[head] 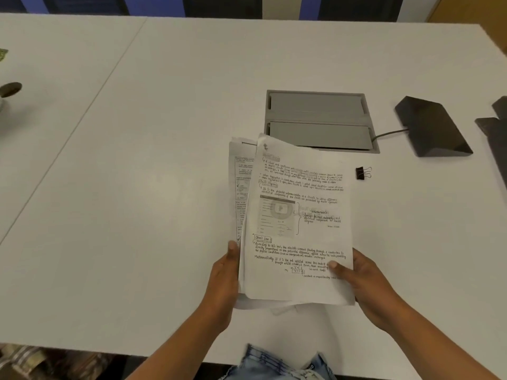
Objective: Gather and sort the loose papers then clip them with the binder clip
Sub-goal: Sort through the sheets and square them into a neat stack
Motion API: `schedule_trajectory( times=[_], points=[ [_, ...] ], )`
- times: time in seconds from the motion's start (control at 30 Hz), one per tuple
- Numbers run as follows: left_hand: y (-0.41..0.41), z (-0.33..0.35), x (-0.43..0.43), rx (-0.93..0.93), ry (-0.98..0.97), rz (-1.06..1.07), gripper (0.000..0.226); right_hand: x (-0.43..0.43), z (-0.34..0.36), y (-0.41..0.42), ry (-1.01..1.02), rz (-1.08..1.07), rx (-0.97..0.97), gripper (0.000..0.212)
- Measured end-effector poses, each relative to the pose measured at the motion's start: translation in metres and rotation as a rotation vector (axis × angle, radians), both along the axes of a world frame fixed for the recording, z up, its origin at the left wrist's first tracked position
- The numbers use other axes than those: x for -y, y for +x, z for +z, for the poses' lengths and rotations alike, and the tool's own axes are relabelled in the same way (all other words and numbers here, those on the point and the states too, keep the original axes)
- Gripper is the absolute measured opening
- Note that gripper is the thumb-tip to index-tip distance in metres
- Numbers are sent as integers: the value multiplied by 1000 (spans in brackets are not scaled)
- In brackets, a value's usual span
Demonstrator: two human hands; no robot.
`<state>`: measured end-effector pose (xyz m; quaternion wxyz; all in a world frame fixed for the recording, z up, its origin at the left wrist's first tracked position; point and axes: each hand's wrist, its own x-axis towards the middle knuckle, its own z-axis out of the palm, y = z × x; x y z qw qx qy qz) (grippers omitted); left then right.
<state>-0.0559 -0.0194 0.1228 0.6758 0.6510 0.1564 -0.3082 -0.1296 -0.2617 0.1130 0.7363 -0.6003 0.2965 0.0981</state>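
- Papers point(296, 215) form an uneven stack over the table point(137, 187); left hand point(223, 275) grips the lower left edge, and right hand point(365, 283) pinches the lower right with its thumb on top
- Lower sheets stick out at the left and bottom, so ease both grips and tap the bottom edge on the table to square them
- Binder clip point(362, 173) lies untouched on the table, just right of the stack's upper part
- Fingers beneath are hidden; the stack seems lifted, though its far end may rest on the table; sheet count unclear
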Motion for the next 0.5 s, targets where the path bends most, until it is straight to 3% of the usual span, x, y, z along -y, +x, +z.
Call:
schedule_trajectory(
  times=[0.13, 0.23, 0.37, 0.5],
  points=[
    [7, 1, -1, 24, -17, 16, 31, 0, 0, -4, -43, 15, 50, 62],
    [10, 4, -2, 31, -60, 4, 22, 4, -3, -5, -74, 51, 54, 45],
    [10, 6, -1, 5, -110, -60, 26, 2, -1, -4, -112, 125, 53, 47],
    [6, 3, 2, 92, -57, -32, 22, -2, 1, 0, -87, 98, 44, 40]
  ],
)
